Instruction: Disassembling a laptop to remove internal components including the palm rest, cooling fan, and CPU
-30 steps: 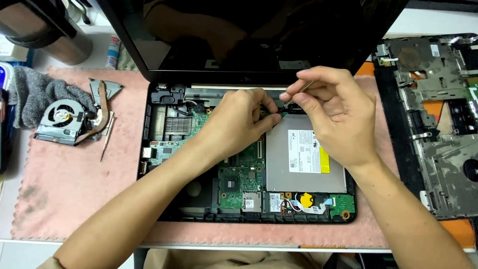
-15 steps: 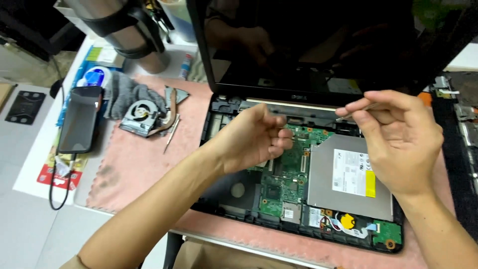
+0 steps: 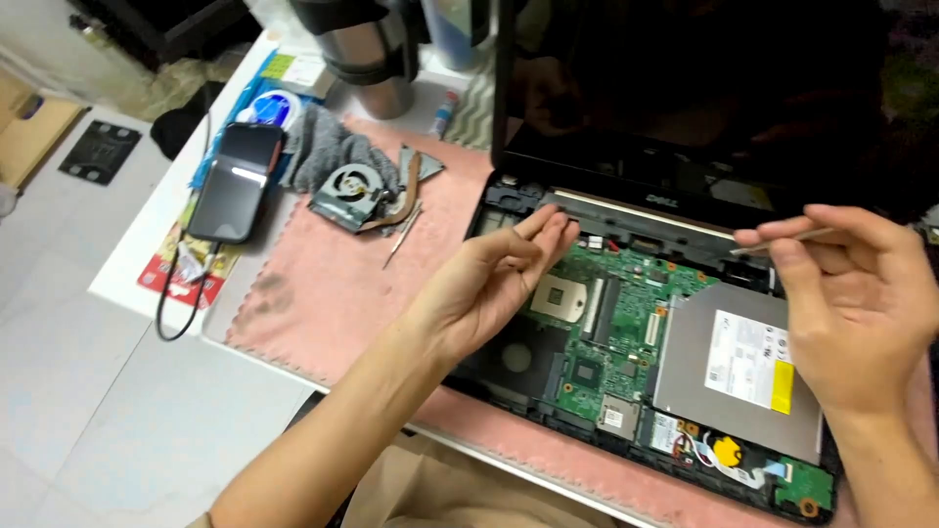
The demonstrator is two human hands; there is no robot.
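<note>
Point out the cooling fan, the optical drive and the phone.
cooling fan (image 3: 350, 188), head view, on its round blade hub.
optical drive (image 3: 743, 367), head view, on its white label.
phone (image 3: 238, 183), head view, on its dark screen.

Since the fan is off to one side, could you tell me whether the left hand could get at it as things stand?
Probably yes: the left hand is open and empty, and only bare pink mat lies between it and the fan.

Fan (image 3: 350, 190) left of laptop (image 3: 626, 323).
</note>
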